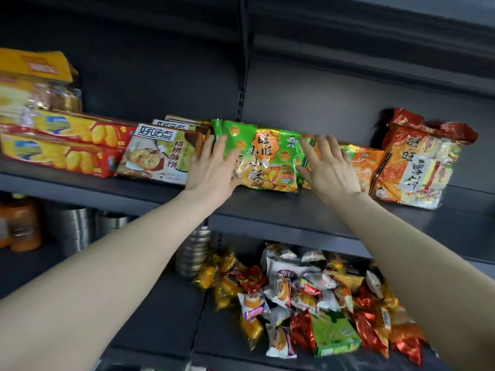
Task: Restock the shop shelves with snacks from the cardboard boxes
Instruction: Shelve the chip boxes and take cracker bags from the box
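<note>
Both hands are flat and open, with the fingers straight. The left hand (211, 167) presses on the left end of one green snack bag (267, 153), and the right hand (329, 167) rests spread over its right end. The bag lies on the middle shelf (294, 207). Just to its right one orange bag (367, 167) peeks out from behind the right hand, and beyond that one big red-and-orange bag (417, 164) stands upright. To the left I count three walnut biscuit packs (158, 153) lined up front to back, then two long yellow-and-red packs (61, 153) stacked, with more packets piled above them. On the lower shelf (160, 303) lies a loose heap of small wrapped snacks (294, 290), too many to count, with one green box (334, 336) among them and a stack of steel bowls (195, 253) beside the heap.
</note>
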The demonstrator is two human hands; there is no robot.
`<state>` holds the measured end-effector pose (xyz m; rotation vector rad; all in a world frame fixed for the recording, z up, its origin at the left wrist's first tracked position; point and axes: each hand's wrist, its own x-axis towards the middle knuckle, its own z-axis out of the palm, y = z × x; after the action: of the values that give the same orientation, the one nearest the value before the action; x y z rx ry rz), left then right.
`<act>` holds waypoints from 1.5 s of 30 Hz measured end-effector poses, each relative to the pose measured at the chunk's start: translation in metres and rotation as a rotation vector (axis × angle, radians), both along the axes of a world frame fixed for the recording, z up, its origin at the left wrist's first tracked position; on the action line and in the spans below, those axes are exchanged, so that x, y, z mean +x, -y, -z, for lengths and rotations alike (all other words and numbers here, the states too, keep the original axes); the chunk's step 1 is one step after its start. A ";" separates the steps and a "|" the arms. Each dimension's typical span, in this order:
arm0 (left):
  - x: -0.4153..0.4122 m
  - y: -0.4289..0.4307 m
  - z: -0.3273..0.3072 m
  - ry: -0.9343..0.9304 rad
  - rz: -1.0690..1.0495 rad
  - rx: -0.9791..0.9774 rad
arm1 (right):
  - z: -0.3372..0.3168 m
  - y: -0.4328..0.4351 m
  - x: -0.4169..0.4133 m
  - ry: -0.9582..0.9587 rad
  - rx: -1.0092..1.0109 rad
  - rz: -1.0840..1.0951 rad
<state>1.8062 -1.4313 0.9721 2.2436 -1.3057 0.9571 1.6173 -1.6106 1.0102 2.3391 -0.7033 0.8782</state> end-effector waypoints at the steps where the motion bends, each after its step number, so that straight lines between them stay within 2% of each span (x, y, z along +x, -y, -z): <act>1: 0.004 -0.018 0.002 0.009 -0.001 -0.015 | 0.002 -0.019 0.007 0.006 -0.017 -0.024; 8: 0.063 -0.171 0.036 -0.023 -0.064 -0.068 | 0.036 -0.166 0.087 -0.009 -0.049 -0.237; 13: 0.118 -0.294 0.086 -0.080 -0.187 -0.040 | 0.093 -0.270 0.158 0.000 -0.016 -0.377; 19: 0.174 -0.433 0.187 -0.196 -0.329 -0.014 | 0.208 -0.379 0.244 -0.076 0.094 -0.563; 25: 0.201 -0.542 0.331 -0.379 -0.517 0.079 | 0.362 -0.465 0.310 -0.267 0.262 -0.731; 29: 0.191 -0.593 0.432 -0.624 -0.675 0.132 | 0.466 -0.505 0.347 -0.434 0.362 -0.842; 32: 0.170 -0.618 0.512 -0.836 -0.784 0.195 | 0.539 -0.527 0.369 -0.646 0.440 -0.876; 38: 0.139 -0.628 0.665 -1.178 -0.937 0.234 | 0.678 -0.551 0.412 -0.995 0.544 -0.939; 43: 0.135 -0.613 0.777 -1.396 -0.962 0.206 | 0.790 -0.556 0.444 -1.346 0.417 -1.006; 45: 0.138 -0.606 0.815 -1.451 -0.953 0.223 | 0.829 -0.564 0.457 -1.410 0.329 -1.034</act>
<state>1.9443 -0.8258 0.1571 2.6325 0.3403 -0.7197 2.0738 -1.0469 0.1816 2.7375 1.0503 -0.7414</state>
